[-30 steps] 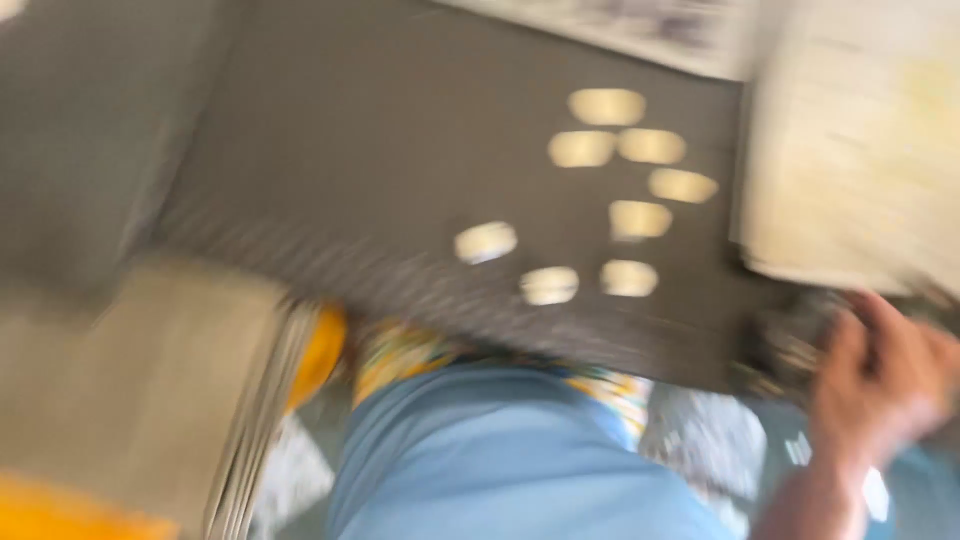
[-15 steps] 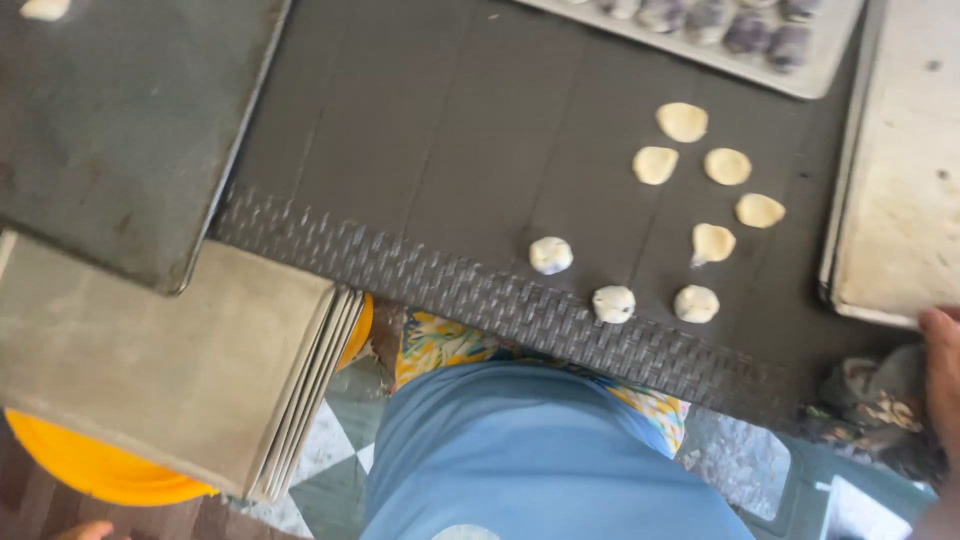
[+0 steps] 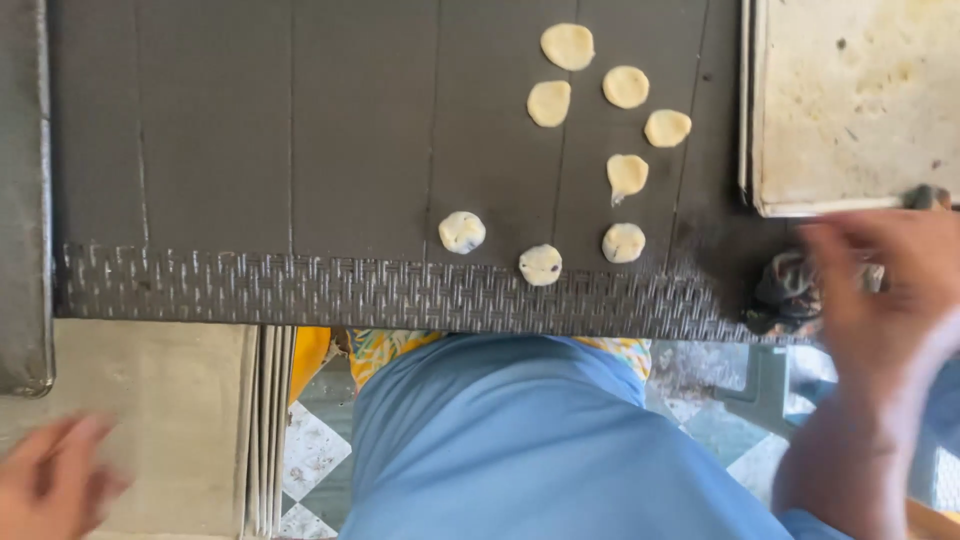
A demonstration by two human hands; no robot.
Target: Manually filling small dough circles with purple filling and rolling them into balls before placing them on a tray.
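My right hand (image 3: 880, 290) is blurred at the right end of the dark ribbed table (image 3: 250, 150). Its fingers reach a crumpled dark cloth (image 3: 785, 295) on the table's front edge, but the blur hides whether they grip it. My left hand (image 3: 50, 480) hovers at the lower left over a stack of flat metal trays (image 3: 180, 400), fingers apart and holding nothing. Several pale round dough discs (image 3: 565, 45) lie on the table's right half, and the nearest three (image 3: 540, 264) sit by the woven front strip.
A stained, pale baking tray (image 3: 850, 100) rests at the top right, just above my right hand. Another metal tray's edge (image 3: 25, 200) runs down the left side. My blue-clad lap (image 3: 520, 440) fills the bottom centre, with patterned floor tiles (image 3: 315, 450) beside it.
The view has shifted and steadied over the table. My right hand has moved up from the lower right to the dark cloth. My left hand has come into view over the tray stack.
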